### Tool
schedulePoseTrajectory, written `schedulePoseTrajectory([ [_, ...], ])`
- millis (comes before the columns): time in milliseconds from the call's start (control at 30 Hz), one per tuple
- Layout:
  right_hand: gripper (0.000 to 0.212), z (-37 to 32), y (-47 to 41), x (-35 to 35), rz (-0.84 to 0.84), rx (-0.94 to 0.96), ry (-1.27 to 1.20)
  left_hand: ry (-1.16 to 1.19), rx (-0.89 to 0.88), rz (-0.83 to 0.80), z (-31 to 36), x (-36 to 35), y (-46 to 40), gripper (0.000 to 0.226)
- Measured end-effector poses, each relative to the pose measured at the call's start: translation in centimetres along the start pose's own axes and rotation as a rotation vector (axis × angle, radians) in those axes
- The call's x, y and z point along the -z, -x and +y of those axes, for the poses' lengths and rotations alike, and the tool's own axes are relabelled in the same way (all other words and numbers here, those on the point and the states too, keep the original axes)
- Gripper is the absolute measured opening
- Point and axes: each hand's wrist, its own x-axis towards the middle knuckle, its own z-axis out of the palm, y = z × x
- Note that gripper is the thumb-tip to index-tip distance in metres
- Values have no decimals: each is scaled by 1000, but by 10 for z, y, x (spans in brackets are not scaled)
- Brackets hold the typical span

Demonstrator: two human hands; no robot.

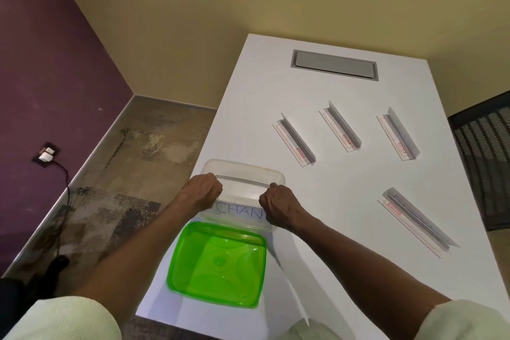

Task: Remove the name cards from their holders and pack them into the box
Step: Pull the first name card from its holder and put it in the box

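Fingers of both hands are curled shut around the two ends of a name card marked "CHAN" (239,210), the left hand (202,191) at its left end and the right hand (278,205) at its right, holding it flat over the open clear box (242,174) at the near left of the white desk (345,179). Whether the card already rests on the box floor or hangs just above it cannot be told, since the box wall is see-through and the hands cover the ends. Just nearer than the box lies its green lid (218,263), off and out of the way. Four clear holders are well apart from the box: three in a far row, left holder (294,139), middle holder (340,127) and right holder (398,134), and a fourth holder (416,222) nearer on the right, which seems to carry faint writing, so it probably has its card yet; the far three are too small to judge. By my reading, the step in hand is packing this card. Next would be letting go so it lies flat, then reaching to a holder, steadying it with one hand and sliding its card out sideways.
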Motion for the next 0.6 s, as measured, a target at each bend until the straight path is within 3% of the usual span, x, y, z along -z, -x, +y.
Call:
schedulePoseTrajectory([
  [300, 23, -8, -16, -27, -55, 116, 97, -115, -110, -53, 7, -10, -15, 26],
  [600, 16, -6, -21, -32, 5, 118, 213, -162, -149, -73, 6, -16, -27, 29],
])
